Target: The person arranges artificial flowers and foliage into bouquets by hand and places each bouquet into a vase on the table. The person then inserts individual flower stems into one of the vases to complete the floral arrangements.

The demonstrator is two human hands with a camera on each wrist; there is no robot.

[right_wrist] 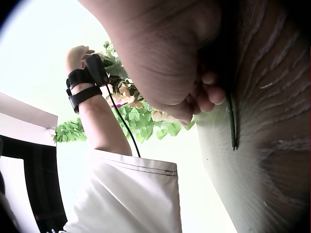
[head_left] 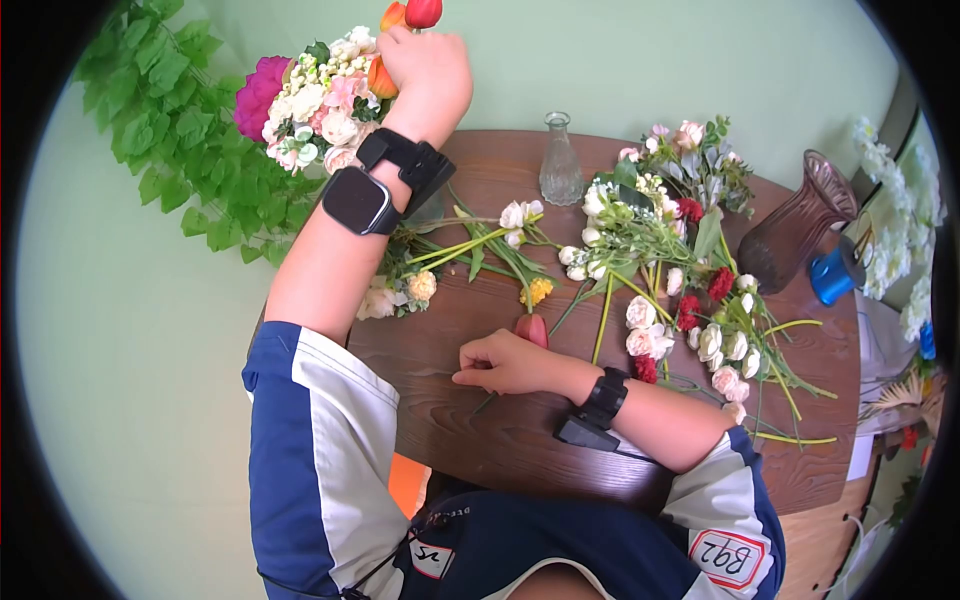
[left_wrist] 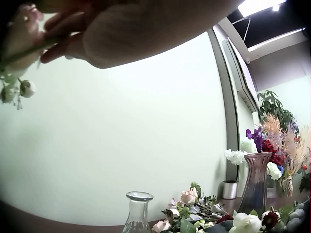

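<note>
My left hand (head_left: 430,80) is raised at a tall bouquet of pink, cream and magenta flowers (head_left: 325,105). Its fingers pinch a green stem (left_wrist: 34,51), which runs between them in the left wrist view. A red tulip (head_left: 423,12) and an orange tulip (head_left: 392,15) show just beyond those fingers. Low over the table, my right hand (head_left: 510,362) has curled fingers around the stem of another red tulip (head_left: 533,329). That tulip's head pokes out behind the knuckles, and its stem end (right_wrist: 231,121) comes out by the fingertips against the wood.
Cut flowers (head_left: 640,215) and green stems spread over the right half of the brown table (head_left: 440,430). A clear glass vase (head_left: 561,165) stands at the back. Farther right are a purple glass vase (head_left: 800,220) and a blue spool (head_left: 836,273). Leafy vines (head_left: 190,130) hang at left.
</note>
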